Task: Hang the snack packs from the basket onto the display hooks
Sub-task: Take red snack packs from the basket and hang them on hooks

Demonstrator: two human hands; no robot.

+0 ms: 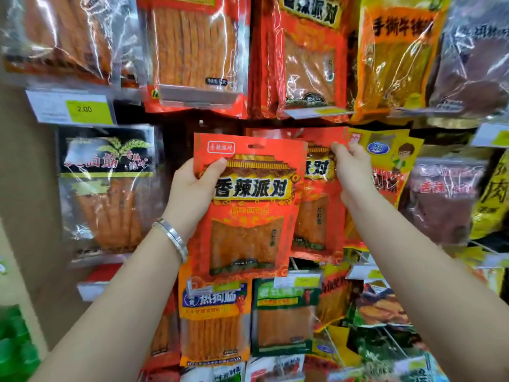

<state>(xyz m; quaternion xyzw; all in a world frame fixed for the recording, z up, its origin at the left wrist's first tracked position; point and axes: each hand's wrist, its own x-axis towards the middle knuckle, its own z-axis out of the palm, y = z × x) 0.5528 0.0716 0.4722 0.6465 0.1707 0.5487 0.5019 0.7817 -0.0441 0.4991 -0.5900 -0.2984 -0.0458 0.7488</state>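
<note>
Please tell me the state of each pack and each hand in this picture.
Front red plastic snack pack: upright, hang hole empty.
Rear red plastic snack pack: half hidden behind the front one.
Left hand: grips the front pack.
Right hand: pinches the rear pack's top edge.

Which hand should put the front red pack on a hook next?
Left, likely. The left hand grips the front red pack near its top, hang hole uncovered; the right hand pinches the top edge of the red pack behind it.
</note>
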